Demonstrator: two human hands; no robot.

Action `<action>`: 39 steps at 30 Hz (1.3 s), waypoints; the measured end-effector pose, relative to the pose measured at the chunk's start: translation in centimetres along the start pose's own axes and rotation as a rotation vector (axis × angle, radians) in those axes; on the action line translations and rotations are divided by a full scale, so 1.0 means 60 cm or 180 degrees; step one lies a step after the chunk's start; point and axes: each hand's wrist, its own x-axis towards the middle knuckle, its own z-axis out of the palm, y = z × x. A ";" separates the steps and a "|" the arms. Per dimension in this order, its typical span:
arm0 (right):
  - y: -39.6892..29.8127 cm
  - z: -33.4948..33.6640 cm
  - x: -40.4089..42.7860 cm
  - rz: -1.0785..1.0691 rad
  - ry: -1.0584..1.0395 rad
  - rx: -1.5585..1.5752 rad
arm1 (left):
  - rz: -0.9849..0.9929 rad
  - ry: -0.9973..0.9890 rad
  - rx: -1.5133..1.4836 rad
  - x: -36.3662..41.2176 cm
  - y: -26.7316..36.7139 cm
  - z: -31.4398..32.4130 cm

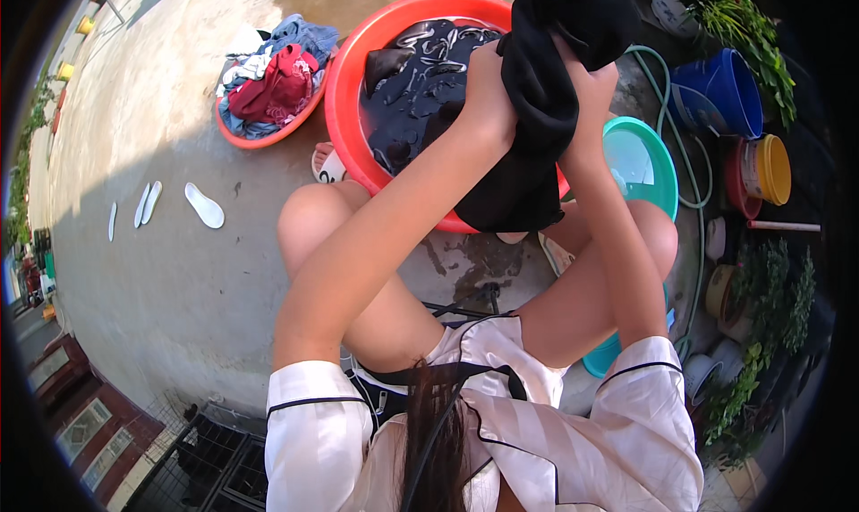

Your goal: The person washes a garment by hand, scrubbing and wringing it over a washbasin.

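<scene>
My left hand (491, 96) grips a dark wet garment (547, 102) above the right part of a large red plastic basin (345, 109). On the garment's other side, my right hand (590, 86) is closed on the same cloth. Its upper part is bunched near the top of the view, and its lower part hangs over the basin's near rim. Dark water (423, 82) with streaks of foam fills the basin, and more dark fabric lies in it. The fingertips of both hands are partly hidden by the cloth.
A smaller red basin (258, 141) heaped with clothes stands at the left, with several white insoles (205, 205) on the concrete below it. To the right are a teal basin (671, 169) of water, a green hose (701, 230), a blue bucket (718, 92), a yellow bucket (772, 169) and potted plants (778, 297).
</scene>
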 end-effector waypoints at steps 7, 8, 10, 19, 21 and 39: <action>0.011 0.027 -0.050 -0.1329 -0.0755 -0.0650 | 0.1321 -0.0749 0.0909 0.044 -0.006 -0.044; 0.008 0.029 -0.036 -0.0975 -0.0599 -0.0502 | 0.0918 -0.0586 0.0550 0.040 -0.001 -0.039; 0.011 0.013 0.002 -0.0149 -0.0124 -0.0012 | 0.1213 -0.0189 0.1474 0.024 -0.007 -0.018; 0.018 0.018 -0.048 -0.1606 -0.0750 -0.1115 | 0.0111 -0.0619 -0.0631 0.011 0.017 -0.015; 0.011 0.026 -0.047 -0.1956 -0.0701 -0.1262 | 0.0118 -0.0528 -0.0586 0.011 0.012 -0.015; 0.004 0.028 -0.011 -0.0693 -0.0463 -0.0517 | 0.1526 -0.0118 0.1360 0.064 -0.020 -0.048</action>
